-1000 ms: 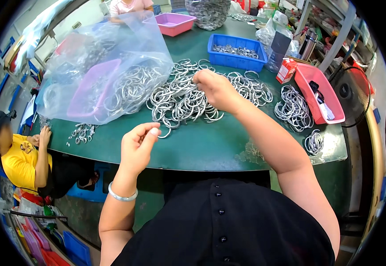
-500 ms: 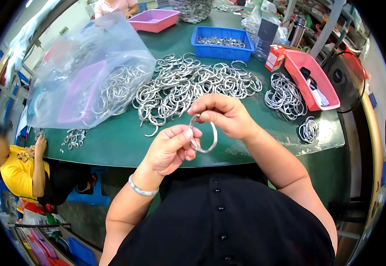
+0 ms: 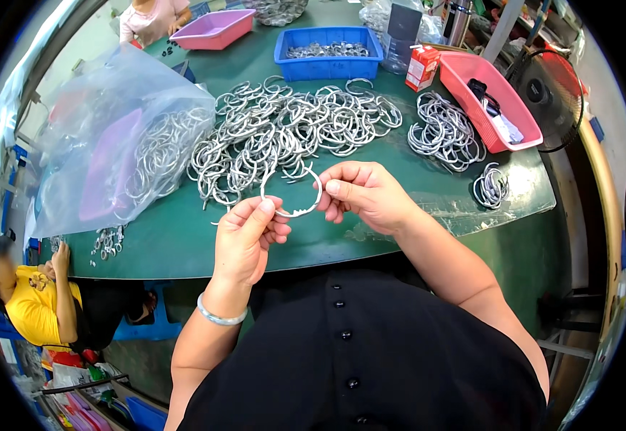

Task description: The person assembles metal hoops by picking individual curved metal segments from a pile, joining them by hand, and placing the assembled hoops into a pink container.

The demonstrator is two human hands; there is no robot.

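Between my two hands is a silver open bangle (image 3: 300, 213), its gap facing away from me over the near edge of the pile. My left hand (image 3: 247, 235) pinches its lower left side between thumb and fingers. On the other side, my right hand (image 3: 365, 194) grips the bangle's right edge with thumb and curled fingertips. Just beyond both hands spreads a large heap of similar silver bangles (image 3: 291, 129) on the green table (image 3: 313, 246).
Smaller bangle piles (image 3: 445, 133) lie at the right beside a pink basket (image 3: 487, 108) and a red carton (image 3: 422, 68). A blue tray (image 3: 327, 70) of small metal pieces stands behind. Clear plastic bag (image 3: 151, 100) at left; a person in yellow (image 3: 40, 305) sits there.
My hands have moved apart and the bangle has turned, now showing as a wide ring with its gap away from me. My right hand has shifted from its top to its right side. The view has shifted.
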